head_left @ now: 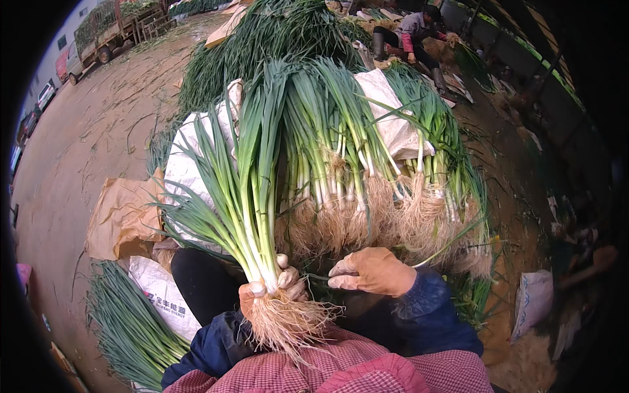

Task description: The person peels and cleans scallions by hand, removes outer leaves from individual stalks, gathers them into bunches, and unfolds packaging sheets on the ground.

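Note:
My left hand (262,288) is closed around a bunch of green onions (246,190) just above the pale roots, which hang toward my lap. The green leaves fan up and to the left. My right hand (370,270), muddy, rests beside it with fingers curled, touching a thin stalk at the foot of a big pile of bundled green onions (354,177), roots facing me. I cannot tell whether the right hand grips that stalk. Dark blue sleeves and a red checked apron (341,370) cover my arms and lap.
White sacks (196,150) lie under the pile, a brown paper sheet (121,216) to the left. More green onions (131,327) lie at lower left beside a printed sack (164,298). A person (416,36) crouches far back. A loaded truck (101,33) stands at upper left.

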